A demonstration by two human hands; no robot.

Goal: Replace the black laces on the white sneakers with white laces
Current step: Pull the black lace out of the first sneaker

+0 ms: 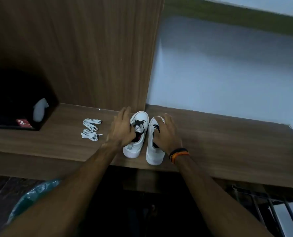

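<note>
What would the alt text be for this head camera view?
Two hands, left hand and right hand, rest on a pair of white sneakers with black laces on a wooden desk; bundled white laces lie left.
</note>
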